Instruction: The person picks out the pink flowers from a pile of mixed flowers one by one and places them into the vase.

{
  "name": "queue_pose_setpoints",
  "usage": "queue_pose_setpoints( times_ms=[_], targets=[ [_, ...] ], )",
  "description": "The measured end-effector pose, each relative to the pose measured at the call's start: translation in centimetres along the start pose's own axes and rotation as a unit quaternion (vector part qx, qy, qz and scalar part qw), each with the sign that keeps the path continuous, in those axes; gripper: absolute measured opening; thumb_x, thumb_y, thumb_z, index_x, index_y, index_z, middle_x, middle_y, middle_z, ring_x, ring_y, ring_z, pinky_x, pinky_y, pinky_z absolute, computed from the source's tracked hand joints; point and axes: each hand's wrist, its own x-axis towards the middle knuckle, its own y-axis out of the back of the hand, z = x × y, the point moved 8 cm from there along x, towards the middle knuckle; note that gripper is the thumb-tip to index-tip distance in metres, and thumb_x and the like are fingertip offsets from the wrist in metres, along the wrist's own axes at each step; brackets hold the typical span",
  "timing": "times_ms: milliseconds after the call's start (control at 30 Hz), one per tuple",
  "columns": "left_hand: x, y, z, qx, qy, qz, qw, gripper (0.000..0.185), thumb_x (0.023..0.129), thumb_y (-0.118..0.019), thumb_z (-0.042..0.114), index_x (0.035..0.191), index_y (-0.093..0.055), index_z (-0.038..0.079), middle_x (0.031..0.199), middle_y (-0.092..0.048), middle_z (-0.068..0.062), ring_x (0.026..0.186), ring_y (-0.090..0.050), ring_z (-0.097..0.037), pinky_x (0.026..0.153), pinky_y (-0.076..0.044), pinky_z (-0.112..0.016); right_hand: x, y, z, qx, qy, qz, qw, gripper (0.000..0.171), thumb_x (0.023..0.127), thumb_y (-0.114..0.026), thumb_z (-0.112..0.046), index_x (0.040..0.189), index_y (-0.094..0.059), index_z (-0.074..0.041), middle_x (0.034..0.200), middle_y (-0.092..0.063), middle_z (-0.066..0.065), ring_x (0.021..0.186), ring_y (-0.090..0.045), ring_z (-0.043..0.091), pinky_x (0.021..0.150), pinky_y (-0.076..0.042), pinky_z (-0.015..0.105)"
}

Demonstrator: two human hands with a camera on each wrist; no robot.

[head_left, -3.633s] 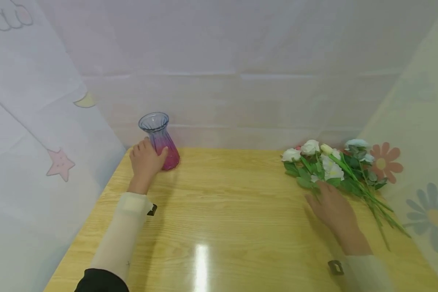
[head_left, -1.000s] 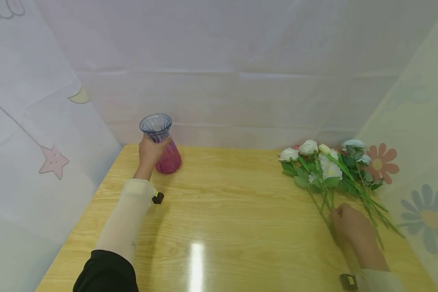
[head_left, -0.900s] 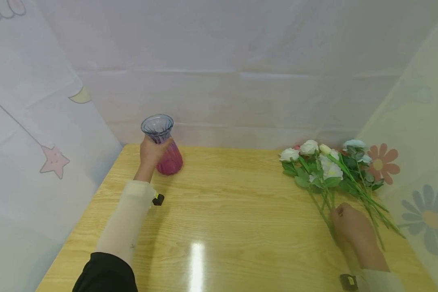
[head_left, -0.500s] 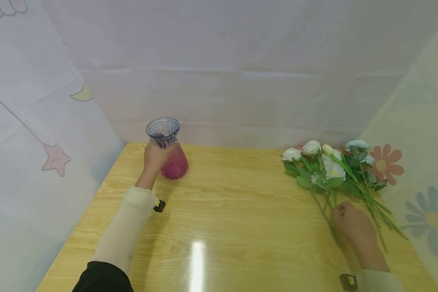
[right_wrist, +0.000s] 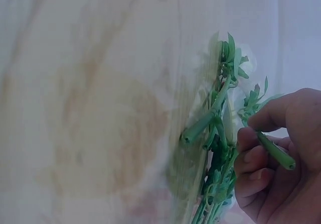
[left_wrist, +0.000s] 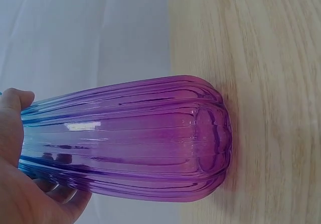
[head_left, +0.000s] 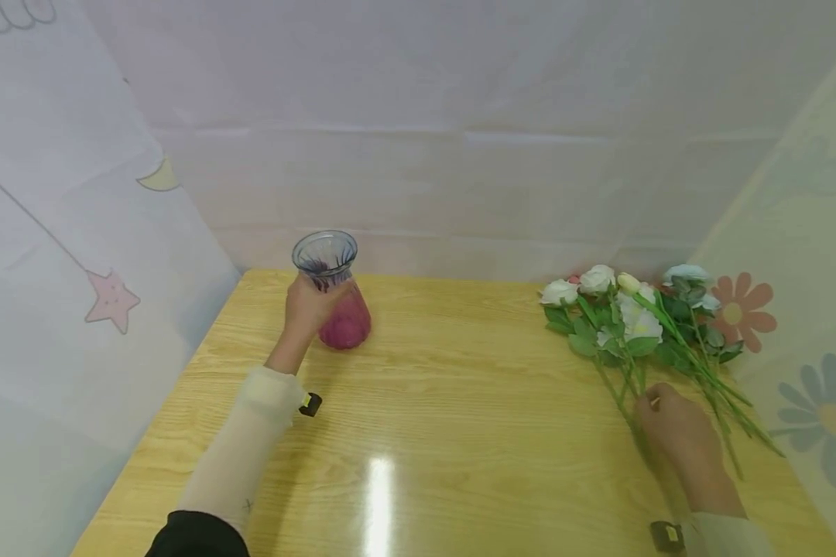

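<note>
The left hand (head_left: 311, 303) wraps curled fingers and thumb around the narrow neck of a ribbed glass vase (head_left: 339, 309), blue at the rim and pink-purple at the base, at the far left of the wooden table (head_left: 453, 418). The right hand (head_left: 676, 433) pinches a green stem (right_wrist: 273, 151) in the bunch of white artificial roses (head_left: 634, 325) lying at the far right.

Wooden table (head_left: 460, 433); white fabric backdrop (head_left: 460, 155); star print (head_left: 114, 300); flower prints (head_left: 818, 418).
</note>
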Motion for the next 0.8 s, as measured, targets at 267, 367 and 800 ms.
queue_pose_setpoints(
  times_ms=[267, 367, 800],
  targets=[
    [-1.4, -0.9, 0.8, -0.008, -0.018, -0.022, 0.9996, 0.080, 0.083, -0.078, 0.050, 0.138, -0.049, 0.001, 0.133, -0.062, -0.024, 0.125, -0.058, -0.042, 0.106, -0.048, -0.055, 0.1, -0.2, -0.3, 0.015, 0.002, 0.000, 1.000, 0.048, 0.104, -0.038, -0.027, 0.134, -0.042, 0.010, 0.113, -0.062, 0.034, 0.073, -0.064, 0.032, 0.053, -0.049, 0.042],
    [-2.0, -1.3, 1.3, -0.013, -0.026, -0.031, 0.9991, 0.076, 0.083, -0.079, 0.049, 0.136, -0.051, 0.002, 0.131, -0.064, -0.022, 0.125, -0.059, -0.040, 0.106, -0.048, -0.054, 0.1, -0.2, -0.6, 0.011, 0.015, 0.012, 1.000, 0.044, 0.105, -0.037, -0.026, 0.135, -0.042, 0.005, 0.103, -0.065, 0.031, 0.066, -0.060, 0.029, 0.050, -0.046, 0.041],
    [-4.1, -2.6, 3.3, -0.010, -0.032, -0.065, 0.9973, 0.068, 0.084, -0.078, 0.047, 0.130, -0.055, 0.003, 0.127, -0.065, -0.019, 0.123, -0.060, -0.039, 0.106, -0.048, -0.053, 0.6, -0.8, -1.2, -0.029, 0.045, -0.022, 0.998, 0.033, 0.102, -0.047, -0.030, 0.115, -0.065, -0.005, 0.107, -0.068, 0.026, 0.089, -0.065, 0.044, 0.070, -0.052, 0.057]
  ],
)
